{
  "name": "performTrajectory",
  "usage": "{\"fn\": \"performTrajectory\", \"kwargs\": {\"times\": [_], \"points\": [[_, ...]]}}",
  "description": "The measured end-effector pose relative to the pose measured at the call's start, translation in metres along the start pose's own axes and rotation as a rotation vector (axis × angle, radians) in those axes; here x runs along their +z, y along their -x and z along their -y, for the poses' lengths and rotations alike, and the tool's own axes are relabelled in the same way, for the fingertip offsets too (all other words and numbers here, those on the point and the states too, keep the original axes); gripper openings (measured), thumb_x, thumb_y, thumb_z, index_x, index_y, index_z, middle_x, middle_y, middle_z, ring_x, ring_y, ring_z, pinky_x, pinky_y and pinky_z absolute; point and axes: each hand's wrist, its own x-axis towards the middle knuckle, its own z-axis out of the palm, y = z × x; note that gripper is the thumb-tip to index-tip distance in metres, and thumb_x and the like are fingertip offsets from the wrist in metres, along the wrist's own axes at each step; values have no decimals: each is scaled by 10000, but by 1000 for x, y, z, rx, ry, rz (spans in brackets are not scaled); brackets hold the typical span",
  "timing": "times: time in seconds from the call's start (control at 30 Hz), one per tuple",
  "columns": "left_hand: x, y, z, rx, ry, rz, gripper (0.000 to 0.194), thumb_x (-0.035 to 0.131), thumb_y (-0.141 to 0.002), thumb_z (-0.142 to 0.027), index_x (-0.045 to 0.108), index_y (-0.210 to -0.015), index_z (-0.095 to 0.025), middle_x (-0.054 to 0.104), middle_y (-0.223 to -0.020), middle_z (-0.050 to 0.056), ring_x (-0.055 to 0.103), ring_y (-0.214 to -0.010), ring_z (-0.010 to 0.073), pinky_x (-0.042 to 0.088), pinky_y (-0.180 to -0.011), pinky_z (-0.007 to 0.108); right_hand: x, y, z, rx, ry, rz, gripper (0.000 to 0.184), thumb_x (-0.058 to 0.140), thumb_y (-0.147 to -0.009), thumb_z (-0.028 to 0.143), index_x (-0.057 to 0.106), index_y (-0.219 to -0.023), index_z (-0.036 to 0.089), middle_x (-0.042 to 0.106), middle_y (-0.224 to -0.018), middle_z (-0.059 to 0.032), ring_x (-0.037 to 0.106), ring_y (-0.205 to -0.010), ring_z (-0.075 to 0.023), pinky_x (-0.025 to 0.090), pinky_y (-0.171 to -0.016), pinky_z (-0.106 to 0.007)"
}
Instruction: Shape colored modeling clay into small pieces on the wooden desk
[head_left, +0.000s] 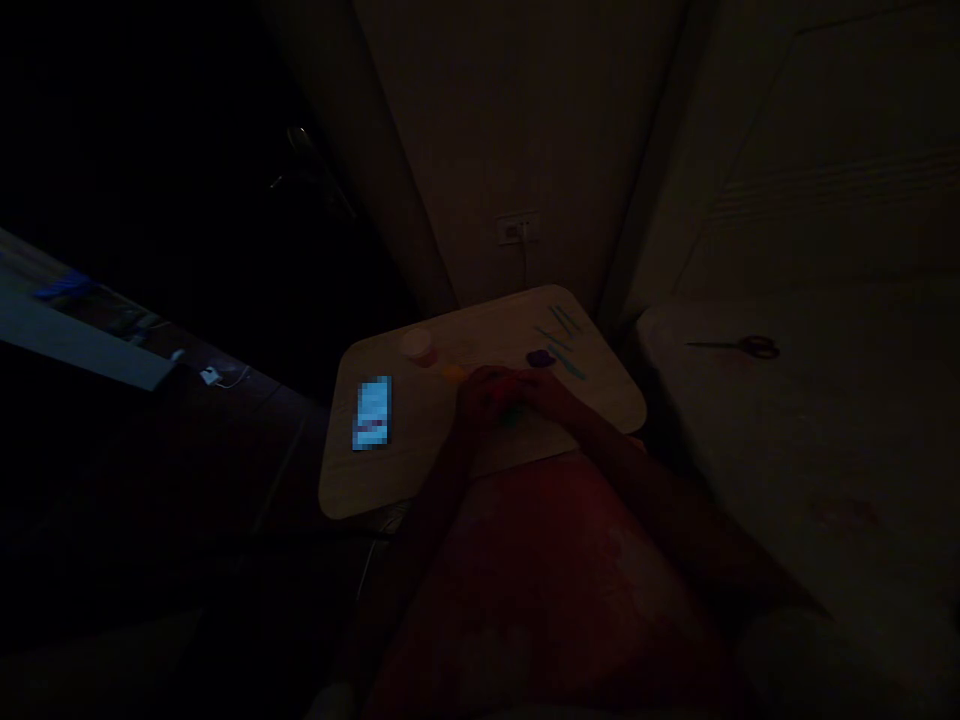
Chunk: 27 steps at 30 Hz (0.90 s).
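Note:
In dim light, my left hand (pixel 480 397) and my right hand (pixel 541 390) meet over a small wooden table (pixel 420 470). Their fingers look curled together, and whatever they hold between them is too dark to name. Just below them a green patch (pixel 512 416) shows on the tabletop. A yellow lump (pixel 452 373) lies left of my left hand, near a small pale tub (pixel 418 346). Beyond my right hand are a dark purple lump (pixel 540 357) and several thin blue-green tools (pixel 564 358).
A phone with a lit, blurred screen (pixel 372 413) lies on the table's left side. Scissors (pixel 756 347) rest on a pale surface (pixel 795 420) to the right. A wall socket (pixel 517 229) with a plugged-in cable is behind the table. At far left a white plug (pixel 211 376) lies on the floor.

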Motion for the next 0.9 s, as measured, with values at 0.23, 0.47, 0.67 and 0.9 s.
{"fn": "performTrajectory", "kwargs": {"times": [0.23,0.47,0.67,0.9], "points": [[0,-1,-3,-16,1,-14,381,591,-971,-519,766,-1106,-209,710,-1080,102,676,-1007,231,556,-914,412,-2,-1,-5,26,-26,12,477,754,-794,595,792,-964,152,767,-923,-62,664,-828,-191,519,-806,-321],[1,0,-8,-24,44,16,384,677,-932,-465,701,-1228,-221,680,-1216,114,648,-1139,254,525,-1025,457,-3,-3,1,0,-52,-98,424,729,-814,580,776,-898,168,741,-916,-61,645,-854,-198,505,-840,-339],[0,2,-7,-17,132,54,441,566,-991,-490,636,-1352,-248,654,-1339,131,618,-1246,272,477,-1102,483,-4,-6,-6,21,-110,-189,425,747,-774,593,737,-823,171,687,-805,-40,589,-754,-169,488,-735,-304],[1,2,-5,-1,70,9,399,665,-935,-488,677,-1251,-245,674,-1241,114,634,-1170,255,516,-1029,452,-7,-7,-7,-1,-20,-200,458,703,-798,632,727,-799,175,667,-779,-36,576,-756,-176,480,-735,-312]]}}
